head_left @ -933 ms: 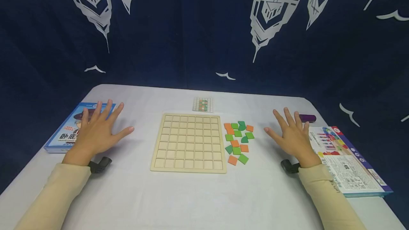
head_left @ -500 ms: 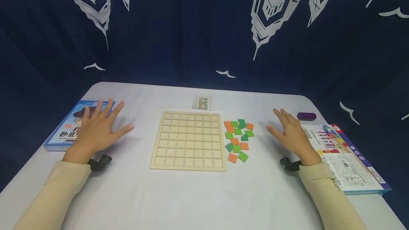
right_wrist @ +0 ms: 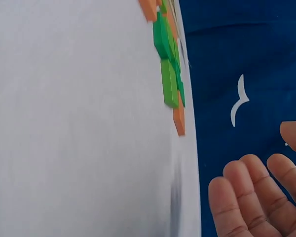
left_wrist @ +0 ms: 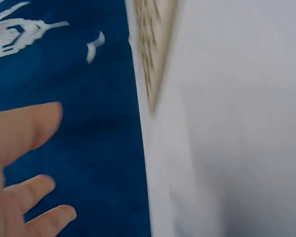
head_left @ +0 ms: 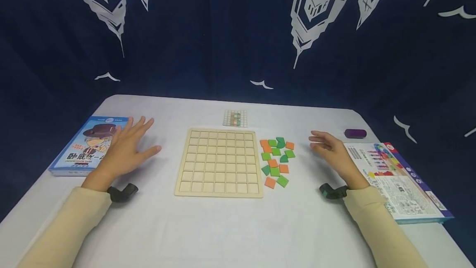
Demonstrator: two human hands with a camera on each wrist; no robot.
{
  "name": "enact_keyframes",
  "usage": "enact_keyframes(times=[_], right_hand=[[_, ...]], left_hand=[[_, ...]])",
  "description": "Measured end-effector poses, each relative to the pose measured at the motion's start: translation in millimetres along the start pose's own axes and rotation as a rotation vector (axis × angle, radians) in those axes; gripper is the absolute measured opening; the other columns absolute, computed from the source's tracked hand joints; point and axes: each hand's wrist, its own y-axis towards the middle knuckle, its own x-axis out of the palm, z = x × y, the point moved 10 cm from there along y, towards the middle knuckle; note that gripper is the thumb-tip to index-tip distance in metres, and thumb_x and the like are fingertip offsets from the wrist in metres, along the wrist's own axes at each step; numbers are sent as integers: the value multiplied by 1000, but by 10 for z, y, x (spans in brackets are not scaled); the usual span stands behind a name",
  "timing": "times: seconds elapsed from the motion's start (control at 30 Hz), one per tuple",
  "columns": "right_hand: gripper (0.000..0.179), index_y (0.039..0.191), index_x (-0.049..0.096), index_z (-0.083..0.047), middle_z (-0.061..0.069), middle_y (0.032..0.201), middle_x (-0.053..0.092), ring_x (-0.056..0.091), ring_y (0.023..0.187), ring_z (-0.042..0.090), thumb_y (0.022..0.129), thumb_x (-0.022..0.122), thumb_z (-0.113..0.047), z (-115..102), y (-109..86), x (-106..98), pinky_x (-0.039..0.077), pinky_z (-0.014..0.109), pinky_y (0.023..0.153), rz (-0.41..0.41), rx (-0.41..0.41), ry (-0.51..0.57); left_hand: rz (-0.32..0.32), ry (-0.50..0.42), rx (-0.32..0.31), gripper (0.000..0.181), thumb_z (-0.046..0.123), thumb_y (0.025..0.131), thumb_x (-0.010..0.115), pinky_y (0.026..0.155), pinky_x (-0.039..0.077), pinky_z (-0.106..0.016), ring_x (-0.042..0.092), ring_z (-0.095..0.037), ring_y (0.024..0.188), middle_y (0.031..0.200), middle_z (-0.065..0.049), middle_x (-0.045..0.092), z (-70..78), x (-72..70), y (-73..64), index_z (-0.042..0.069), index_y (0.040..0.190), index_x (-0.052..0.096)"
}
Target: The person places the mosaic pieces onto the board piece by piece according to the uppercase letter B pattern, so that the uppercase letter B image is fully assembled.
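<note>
Between the two hands lies a square wooden grid board (head_left: pixel 220 162), its cells bare. Just right of it is a loose cluster of orange, light green and dark green tiles (head_left: pixel 274 172), some square and some with a rounded side. My left hand (head_left: pixel 124 148) hovers left of the board with fingers spread, partly over a blue box (head_left: pixel 79 152), holding nothing. To the right of the tiles my right hand (head_left: pixel 331 154) hangs in the air, fingers relaxed and slightly bent, with nothing in them. In the right wrist view the tiles (right_wrist: pixel 169 81) are apart from the fingers.
A small pattern card (head_left: pixel 235 118) with a coloured grid lies behind the board. On the right are a large flat box (head_left: pixel 405 193) and a dark purple object (head_left: pixel 355 133). A navy curtain (head_left: pixel 208 44) hangs behind the white table (head_left: pixel 223 230).
My left hand has shifted slightly right and turned, uncovering more of the blue box. The right hand's spread fingers have come together and bent a little. The tiles and board stay put.
</note>
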Motion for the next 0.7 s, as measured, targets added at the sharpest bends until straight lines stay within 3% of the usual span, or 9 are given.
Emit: enact_keyframes(times=[0.1, 0.2, 0.37, 0.57, 0.63, 0.7], right_hand=[[53, 157, 46, 9, 33, 147, 60, 66, 107, -8, 111, 60, -12, 66, 16, 51, 56, 12, 91, -16, 43, 120], [54, 157, 43, 10, 23, 142, 67, 69, 108, -2, 111, 60, -14, 114, 47, 105, 59, 19, 94, -30, 92, 250], [60, 159, 40, 8, -3, 129, 70, 69, 114, 9, 112, 61, -22, 205, 143, 200, 59, 21, 97, -42, 200, 464], [41, 151, 50, -2, -3, 123, 70, 67, 109, 10, 113, 57, -16, 276, 264, 282, 59, 19, 93, -8, 287, 737], [32, 144, 56, -7, -5, 116, 72, 67, 103, 8, 113, 57, -15, 310, 287, 303, 60, 19, 89, 15, 307, 787], [25, 138, 59, -10, -7, 109, 73, 67, 97, 6, 113, 57, -14, 347, 298, 325, 60, 17, 85, 27, 321, 800]], left_hand=[[-30, -180, -57, 84, 34, 105, 71, 128, 4, -75, 6, -54, 163, 176, -28, 21, 22, 94, 35, 7, 172, 27], [-34, -395, -103, 80, 27, 108, 66, 129, 13, -72, 13, -48, 164, 177, -23, 22, 50, 164, 75, 8, 173, 23], [-26, -711, -155, 73, 27, 113, 58, 133, 22, -56, 26, -37, 163, 177, -16, 28, 69, 265, 130, 7, 173, 22], [-12, -1100, -241, 66, 30, 117, 45, 132, 27, -39, 29, -30, 163, 179, -13, 24, 33, 481, 224, 10, 174, 18], [-2, -1215, -254, 63, 30, 119, 40, 131, 28, -36, 29, -30, 163, 179, -13, 23, 32, 553, 258, 9, 174, 18], [13, -1270, -265, 62, 30, 119, 37, 131, 28, -34, 30, -30, 163, 179, -14, 23, 21, 612, 289, 9, 174, 18]])
